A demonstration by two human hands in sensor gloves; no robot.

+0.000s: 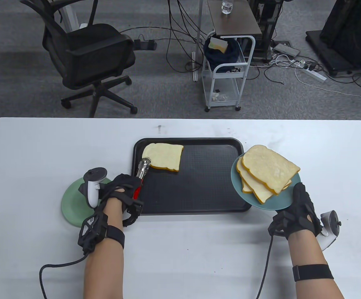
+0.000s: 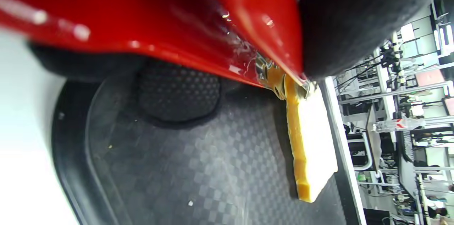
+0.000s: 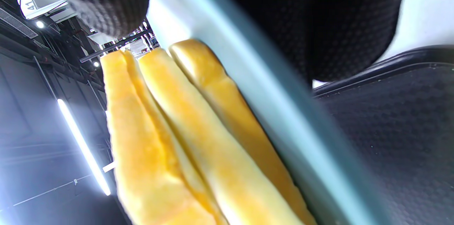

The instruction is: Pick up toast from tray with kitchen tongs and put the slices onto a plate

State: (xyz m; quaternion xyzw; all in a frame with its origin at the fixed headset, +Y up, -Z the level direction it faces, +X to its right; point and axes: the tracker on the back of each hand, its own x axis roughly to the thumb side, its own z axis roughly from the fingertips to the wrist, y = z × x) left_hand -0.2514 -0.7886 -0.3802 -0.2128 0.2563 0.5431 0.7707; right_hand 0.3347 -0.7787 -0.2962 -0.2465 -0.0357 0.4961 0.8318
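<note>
- Right hand (image 1: 295, 211), lower right of the table view: fingers curl round the near rim of the plate (image 1: 280, 199) with the thumb on top. The plate is carried off the table beside the tray's right edge, probably so the last slice has a short trip. Three slices (image 1: 269, 174) are stacked on it, fanned and overhanging slightly; the right wrist view shows their crusts edge-on against the plate's rim (image 3: 248, 86).
- Left hand (image 1: 124, 193), lower left of centre: forearm angled up and right, fingers wrapped round the red handle of the tongs (image 1: 141, 174), which point toward the frame's upper middle.
- Green dish (image 1: 73, 202) lies on the table under the left wrist, unused.
- Tray (image 1: 199, 187), centre: the tong tips meet the near left edge of the last toast (image 1: 164, 155). In the left wrist view the metal tips close on its crust (image 2: 283, 86), so I judge the grip just made; the slice (image 2: 312, 140) seems barely lifted, if at all.
</note>
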